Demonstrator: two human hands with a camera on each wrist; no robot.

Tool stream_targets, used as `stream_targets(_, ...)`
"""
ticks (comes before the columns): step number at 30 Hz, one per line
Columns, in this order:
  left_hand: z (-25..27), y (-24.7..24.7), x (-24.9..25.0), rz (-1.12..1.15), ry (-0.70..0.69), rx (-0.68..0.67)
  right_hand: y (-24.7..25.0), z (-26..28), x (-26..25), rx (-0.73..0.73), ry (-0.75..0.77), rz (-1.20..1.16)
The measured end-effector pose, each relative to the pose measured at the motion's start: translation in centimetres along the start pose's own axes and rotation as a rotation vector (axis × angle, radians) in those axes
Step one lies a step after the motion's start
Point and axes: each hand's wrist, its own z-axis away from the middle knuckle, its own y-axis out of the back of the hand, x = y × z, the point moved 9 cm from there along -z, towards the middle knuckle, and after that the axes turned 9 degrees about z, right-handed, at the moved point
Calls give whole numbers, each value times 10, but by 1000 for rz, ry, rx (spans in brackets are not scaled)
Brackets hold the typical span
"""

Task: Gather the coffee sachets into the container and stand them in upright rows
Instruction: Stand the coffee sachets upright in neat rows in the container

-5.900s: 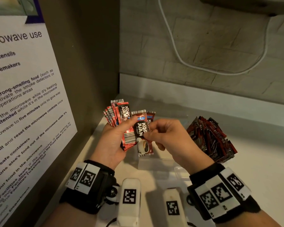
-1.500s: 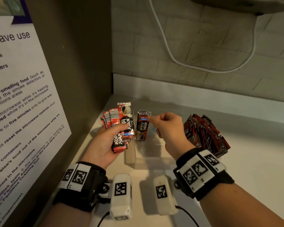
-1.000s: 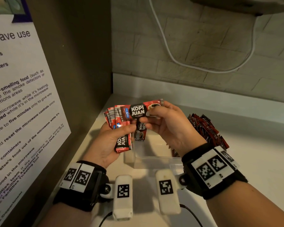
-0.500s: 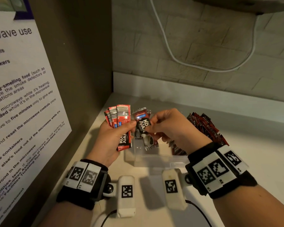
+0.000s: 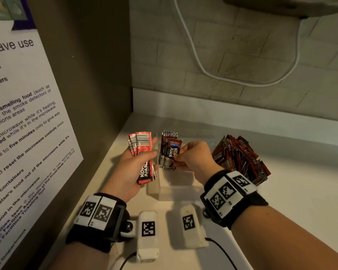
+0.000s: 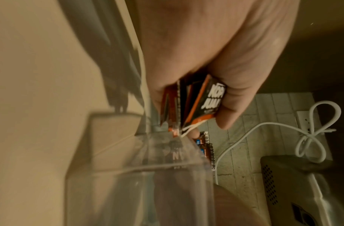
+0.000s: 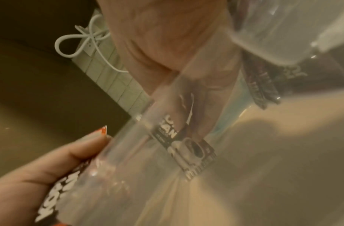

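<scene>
- At far left, left hand [image 5: 134, 168] gripping fanned stack of sachets [image 5: 143, 152], upright, beside the container's left wall; fan tighter than half a second ago
- At centre, clear container [image 5: 179, 189] on the counter [image 5: 281, 201], unmoved
- Above its open top, right hand [image 5: 195, 157] pinching two sachets [image 5: 169, 152], now upright and squared rather than tilted, lower ends just inside the rim
- To the right, loose sachet pile [image 5: 240, 158] against the container's right side, unchanged
</scene>
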Motion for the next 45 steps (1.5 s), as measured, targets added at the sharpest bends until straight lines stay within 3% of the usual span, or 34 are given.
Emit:
stream_targets(7,2,-3,1,-107,5,-75,-2,-1,-5,126,100,252)
stream_targets(20,-1,-2,0,-69,-4,-57,-12,-1,-16,93,217,441)
stream_targets(27,-5,23,10,136,-39,164,14,11,-22,182,227,265)
stream_targets(29,-5,20,11,158,-37,147,23,22,-32,210,281,146)
stream_targets(33,1,-2,11,144,-31,7,14,42,-50,59,350,-5)
stream_targets(35,2,-5,11,128,-38,-22,15,42,-46,63,329,48)
stream_targets(38,0,5,11,125,-42,39,20,29,-28,70,208,177)
stream_targets(42,-3,18,7,108,-29,119,3,18,-5,-95,35,460)
stream_targets(45,-2,19,4,96,-18,142,-12,15,5,-182,-25,546)
